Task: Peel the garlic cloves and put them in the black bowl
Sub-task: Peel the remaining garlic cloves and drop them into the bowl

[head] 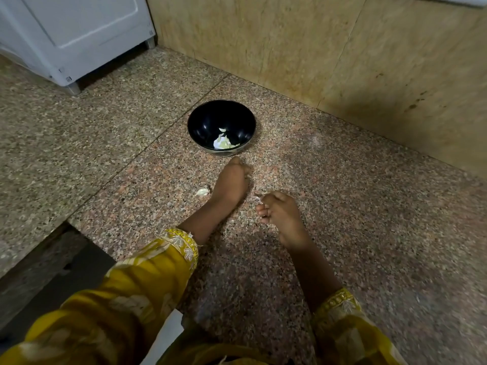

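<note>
Roughly: clove lies loose on slab, just beside left hand; more pale pieces sit in bowl. Clove likely light and firm, skin papery and brittle, slick once bare. Best pinched by sides, skin torn from tip end. Left fingers curled under, knuckles up, tips near slab; whether they hold anything, cannot tell. Right hand fingers curled together; thumb and forefinger seem to pinch pale bit, clove or skin unclear.
</note>
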